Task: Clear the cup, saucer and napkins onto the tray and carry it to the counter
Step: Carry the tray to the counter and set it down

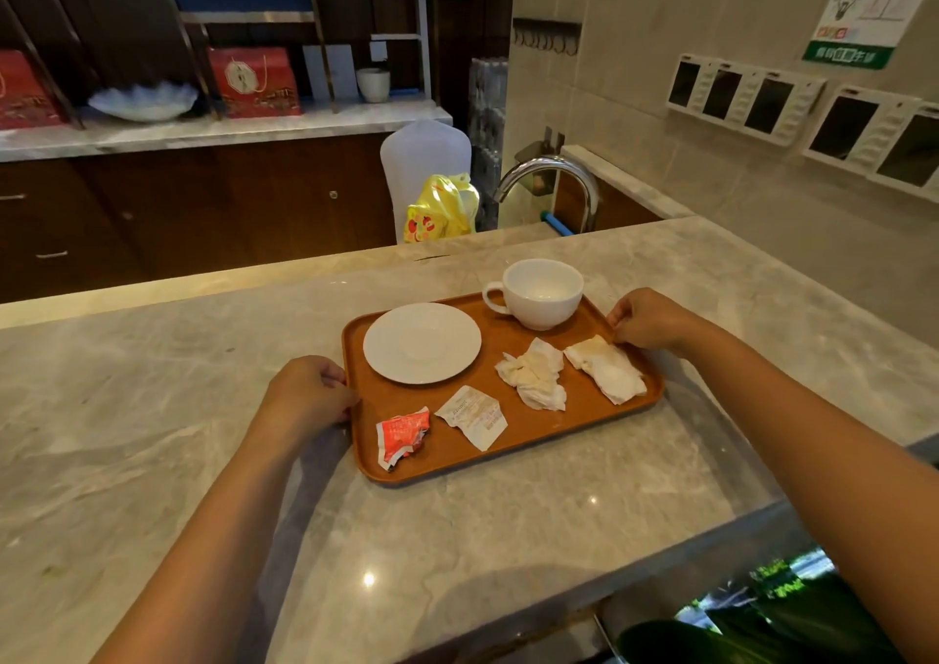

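Two bare hands gripped an orange tray (513,447) on a marble counter (152,409): the left hand (310,394) curled over its left rim, the right hand (648,320) pinching the right rim. Between the fingers sat the cup (541,292), saucer (421,342), crumpled napkins (538,374), a receipt (472,415) and a red wrapper (404,435).

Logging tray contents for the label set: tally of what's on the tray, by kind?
On the tray:
Cup: 1
Saucer: 1
Crumpled napkins: 2
Crumpled receipt: 1
Red wrapper: 1
Total: 6
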A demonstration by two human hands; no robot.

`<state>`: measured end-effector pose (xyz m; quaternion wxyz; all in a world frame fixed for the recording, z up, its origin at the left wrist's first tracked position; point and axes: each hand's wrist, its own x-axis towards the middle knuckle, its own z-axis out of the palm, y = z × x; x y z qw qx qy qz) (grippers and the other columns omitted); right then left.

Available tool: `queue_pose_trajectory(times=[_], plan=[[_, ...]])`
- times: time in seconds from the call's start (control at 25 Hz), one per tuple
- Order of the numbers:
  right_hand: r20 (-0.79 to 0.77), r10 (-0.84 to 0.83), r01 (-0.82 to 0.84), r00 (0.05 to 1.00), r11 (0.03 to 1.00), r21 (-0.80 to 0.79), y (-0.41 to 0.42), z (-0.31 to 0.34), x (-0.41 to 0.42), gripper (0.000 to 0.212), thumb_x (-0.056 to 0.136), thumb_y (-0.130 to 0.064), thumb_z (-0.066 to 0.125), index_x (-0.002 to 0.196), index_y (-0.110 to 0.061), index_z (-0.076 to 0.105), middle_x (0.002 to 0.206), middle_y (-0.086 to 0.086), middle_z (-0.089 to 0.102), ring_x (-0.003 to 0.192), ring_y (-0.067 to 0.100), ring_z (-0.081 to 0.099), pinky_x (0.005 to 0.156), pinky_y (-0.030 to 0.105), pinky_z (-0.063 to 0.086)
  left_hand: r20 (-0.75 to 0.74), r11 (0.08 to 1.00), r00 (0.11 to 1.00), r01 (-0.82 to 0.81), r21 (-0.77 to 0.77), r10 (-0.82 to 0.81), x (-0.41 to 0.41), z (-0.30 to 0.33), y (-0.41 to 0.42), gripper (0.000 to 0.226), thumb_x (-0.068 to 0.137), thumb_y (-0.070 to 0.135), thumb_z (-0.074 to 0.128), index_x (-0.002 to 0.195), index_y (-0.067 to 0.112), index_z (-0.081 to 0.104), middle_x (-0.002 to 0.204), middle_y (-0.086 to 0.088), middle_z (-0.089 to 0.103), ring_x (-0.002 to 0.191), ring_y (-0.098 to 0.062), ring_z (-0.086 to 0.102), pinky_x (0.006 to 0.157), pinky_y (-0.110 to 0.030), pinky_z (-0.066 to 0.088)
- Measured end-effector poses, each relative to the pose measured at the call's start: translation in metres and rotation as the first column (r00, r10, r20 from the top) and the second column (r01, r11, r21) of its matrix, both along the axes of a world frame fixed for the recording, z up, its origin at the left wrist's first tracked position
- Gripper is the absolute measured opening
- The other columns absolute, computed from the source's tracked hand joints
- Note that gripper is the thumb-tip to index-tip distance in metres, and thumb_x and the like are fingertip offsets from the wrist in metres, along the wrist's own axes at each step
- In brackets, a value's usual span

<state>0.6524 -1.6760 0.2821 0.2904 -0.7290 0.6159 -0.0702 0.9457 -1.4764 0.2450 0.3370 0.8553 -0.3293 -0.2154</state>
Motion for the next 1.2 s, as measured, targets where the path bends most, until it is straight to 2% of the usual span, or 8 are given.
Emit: queue_pose_trajectory(times=[0.12,0.28,0.36,0.52,0.84,0.96,1.08,1.2], plan=[[0.027,-0.003,0.004,1.000,1.000,-0.020,0.000,-0.006,-0.002,0.014,0.084,0.001,0.057,0.086,-0.012,0.059,0.095,0.012,0.058,0.084,0.021,0.054,0.068,0.029,0.048,0.067,1.000,0.998,0.004,-0.005,-0.004,-0.001,-0.005,-0.002,0.013,0.079,0.006,0.069,0.077,0.014,0.059,0.063,0.000,0.060,0.059,-0.015,0.060,0.056,-0.026,0.045],[0.039,0.003,-0.003,0.999,1.000,0.004,-0.003,-0.004,-0.003,0.017,0.083,0.002,0.060,0.077,-0.014,0.059,0.092,0.012,0.058,0.086,0.023,0.055,0.074,0.032,0.049,0.135,1.000,0.991,0.001,-0.022,0.002,0.001,-0.010,-0.004,0.016,0.077,0.009,0.072,0.084,0.016,0.059,0.069,-0.001,0.061,0.069,-0.022,0.063,0.066,-0.032,0.049],[0.035,0.005,-0.005,0.999,1.000,0.018,-0.004,-0.002,-0.002,0.016,0.083,0.001,0.061,0.077,-0.013,0.061,0.090,0.011,0.057,0.085,0.022,0.055,0.072,0.030,0.049,0.124,1.000,0.992,-0.014,-0.028,0.018,0.002,-0.013,-0.005,0.018,0.077,0.010,0.073,0.085,0.016,0.059,0.070,-0.001,0.062,0.068,-0.020,0.063,0.063,-0.030,0.050],[0.068,-0.010,0.009,0.998,1.000,0.018,-0.007,-0.003,-0.003,0.013,0.083,0.002,0.061,0.085,-0.010,0.063,0.087,0.009,0.057,0.073,0.017,0.054,0.057,0.024,0.047,0.097,0.997,0.994,-0.047,-0.054,0.052,0.002,-0.017,-0.006,0.017,0.076,0.011,0.073,0.082,0.018,0.059,0.063,0.004,0.059,0.055,-0.011,0.059,0.045,-0.020,0.039],[0.069,-0.046,0.048,0.997,0.998,-0.031,-0.010,-0.009,0.000,0.014,0.083,-0.003,0.065,0.080,-0.017,0.061,0.092,0.007,0.057,0.077,0.016,0.054,0.053,0.020,0.043,0.034,0.996,0.997,-0.066,-0.057,0.068,-0.004,-0.013,-0.006,0.018,0.078,0.011,0.073,0.081,0.019,0.057,0.064,0.003,0.059,0.056,-0.011,0.060,0.043,-0.020,0.037],[0.106,-0.087,0.095,0.990,0.993,-0.069,-0.006,-0.009,-0.003,0.008,0.084,-0.011,0.066,0.091,-0.014,0.065,0.096,0.008,0.057,0.082,0.018,0.055,0.047,0.019,0.041,0.016,0.994,0.999,-0.047,-0.098,0.048,-0.008,-0.009,0.001,0.013,0.081,0.014,0.071,0.087,0.017,0.059,0.071,0.003,0.061,0.059,-0.009,0.059,0.046,-0.020,0.040],[0.079,-0.080,0.089,0.994,0.988,-0.126,0.007,-0.009,-0.012,0.014,0.088,-0.017,0.061,0.100,-0.014,0.065,0.104,0.009,0.061,0.085,0.019,0.056,0.056,0.021,0.047,0.028,0.990,0.999,0.049,-0.129,-0.046,-0.012,0.000,0.018,0.013,0.090,0.020,0.059,0.095,0.010,0.066,0.073,0.001,0.064,0.065,-0.010,0.060,0.059,-0.023,0.047],[-0.068,-0.030,0.007,0.997,0.948,-0.318,0.040,0.002,-0.029,0.018,0.089,-0.017,0.055,0.104,-0.015,0.065,0.111,0.010,0.062,0.092,0.024,0.058,0.073,0.032,0.048,0.183,0.987,0.972,0.155,-0.031,-0.147,-0.017,0.020,0.039,0.023,0.096,0.025,0.047,0.096,0.013,0.066,0.088,-0.002,0.064,0.074,-0.014,0.055,0.074,-0.032,0.041]])
